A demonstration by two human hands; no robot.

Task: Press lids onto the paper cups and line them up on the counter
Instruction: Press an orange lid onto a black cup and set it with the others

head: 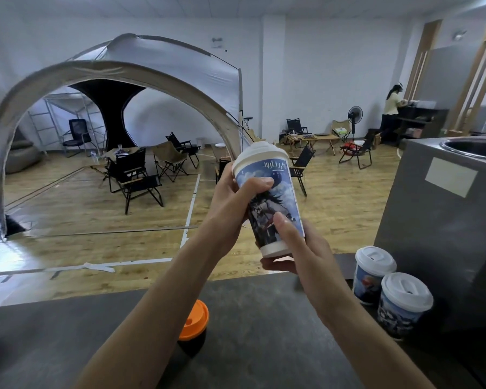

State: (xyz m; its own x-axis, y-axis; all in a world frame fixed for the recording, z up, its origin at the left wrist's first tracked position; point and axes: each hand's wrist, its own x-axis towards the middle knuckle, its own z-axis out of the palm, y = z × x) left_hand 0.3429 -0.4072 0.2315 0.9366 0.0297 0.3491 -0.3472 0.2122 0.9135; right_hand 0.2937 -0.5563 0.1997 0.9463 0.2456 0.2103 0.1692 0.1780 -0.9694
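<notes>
At about seven o'clock in the view, an orange-lidded dark cup (194,321) is seen standing on the dark tabletop (264,338), partly hidden by the left forearm. Near the centre, a printed paper cup (275,197) is held in the air above the tabletop's far edge, its top tilted toward eleven o'clock. Its upper half is gripped by the left hand (230,200), fingers clamped round the wall and thumb laid across the front. A white lid (260,155) is set on the rim; whether it is fully seated cannot be told. The base is gripped by the right hand (300,256), thumb on the front and fingers curled beneath. At four o'clock, a lidded cup (373,273) and a second lidded cup (404,304) are stood just beside each other, against a grey box (432,220). The lid-pressing step seems nearly done. Next, the held cup would have to be righted, lowered toward four o'clock and set in line without the standing pair being knocked.
</notes>
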